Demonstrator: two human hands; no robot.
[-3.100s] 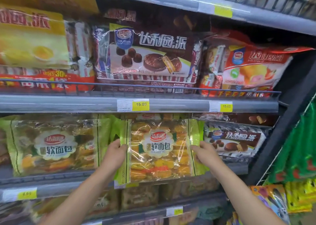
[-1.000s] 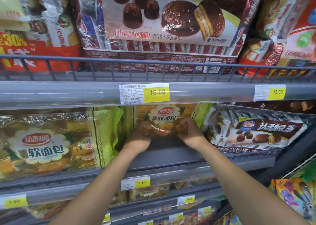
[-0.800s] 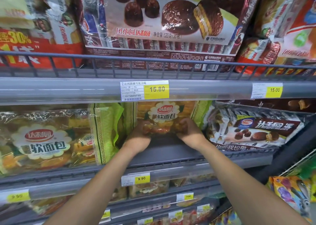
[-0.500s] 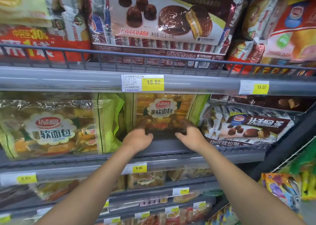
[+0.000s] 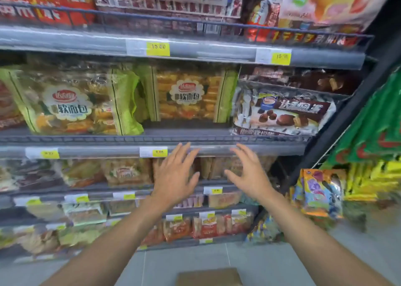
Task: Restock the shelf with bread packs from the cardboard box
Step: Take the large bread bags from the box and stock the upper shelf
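Note:
A green-edged bread pack [image 5: 188, 94] stands upright deep on the middle shelf [image 5: 195, 137]. Another bread pack [image 5: 71, 103] of the same kind stands to its left, nearer the shelf's front. My left hand [image 5: 175, 177] and my right hand [image 5: 247, 175] hover in front of the shelf edge, below the pack, with fingers spread and nothing in them. A flap of the cardboard box [image 5: 209, 277] shows at the bottom edge, on the floor.
Chocolate pie packs [image 5: 282, 112] lie right of the bread. Large snack packs fill the upper shelf [image 5: 195, 49]. Lower shelves hold small bread and snack packs [image 5: 128, 171]. Hanging snack bags [image 5: 321, 190] crowd the right side.
My hands pushed the bread pack back onto the shelf, let go of it and drew back and down. The view tilted lower, bringing the floor and box into sight.

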